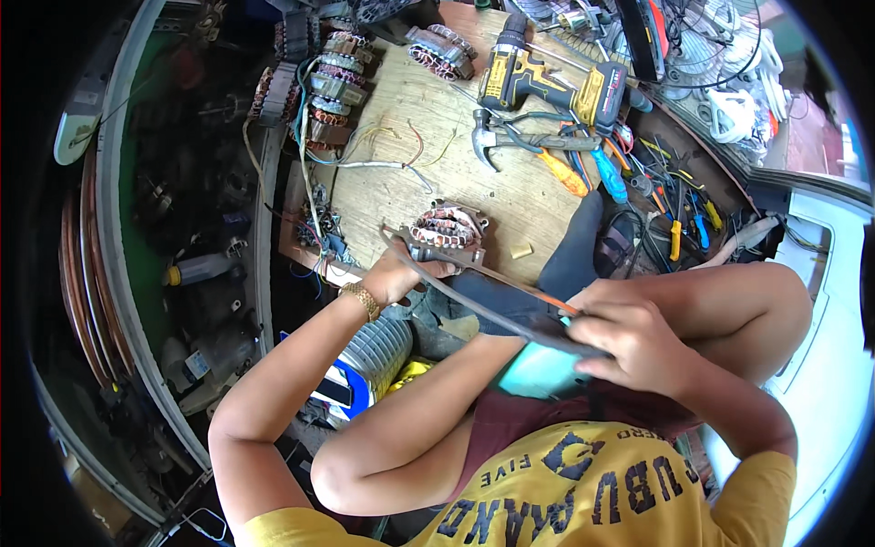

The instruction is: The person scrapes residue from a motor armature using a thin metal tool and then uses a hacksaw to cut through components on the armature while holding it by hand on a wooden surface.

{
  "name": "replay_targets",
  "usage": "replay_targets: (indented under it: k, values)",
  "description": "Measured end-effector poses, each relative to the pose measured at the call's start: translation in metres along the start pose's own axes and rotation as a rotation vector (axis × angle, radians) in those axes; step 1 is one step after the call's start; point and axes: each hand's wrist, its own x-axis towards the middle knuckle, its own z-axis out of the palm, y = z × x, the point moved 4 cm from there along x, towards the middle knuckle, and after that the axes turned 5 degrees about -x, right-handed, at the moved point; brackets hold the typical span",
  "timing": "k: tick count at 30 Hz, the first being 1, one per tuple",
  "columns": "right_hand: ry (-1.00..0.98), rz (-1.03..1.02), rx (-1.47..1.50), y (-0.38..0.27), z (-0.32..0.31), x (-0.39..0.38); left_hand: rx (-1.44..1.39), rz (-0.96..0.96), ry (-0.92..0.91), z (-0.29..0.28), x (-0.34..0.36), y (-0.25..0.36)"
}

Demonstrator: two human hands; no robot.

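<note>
Copper-wound stator (447,228), ring-shaped, steadied by clenched left hand (401,273); hacksaw (492,292) in tightly closed right hand (629,342).

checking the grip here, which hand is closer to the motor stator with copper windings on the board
Left. The left hand touches the near edge of the stator, steadying it. The right hand is well back toward the body, gripping the hacksaw handle.
</note>
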Motion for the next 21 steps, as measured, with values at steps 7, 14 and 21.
replay_targets:
  k: [7, 14, 21]
  values:
    - [0.153, 0.094, 0.039, 0.051, 0.087, 0.084, -0.052, 0.029, -0.036, 0.004, 0.012, 0.031]
    - [-0.006, 0.179, 0.038, 0.019, 0.023, 0.013, 0.073, -0.116, -0.050, 0.009, -0.009, 0.048]
    - [0.010, 0.159, 0.043, 0.052, 0.072, 0.057, 0.095, -0.131, -0.057, 0.009, 0.002, 0.047]
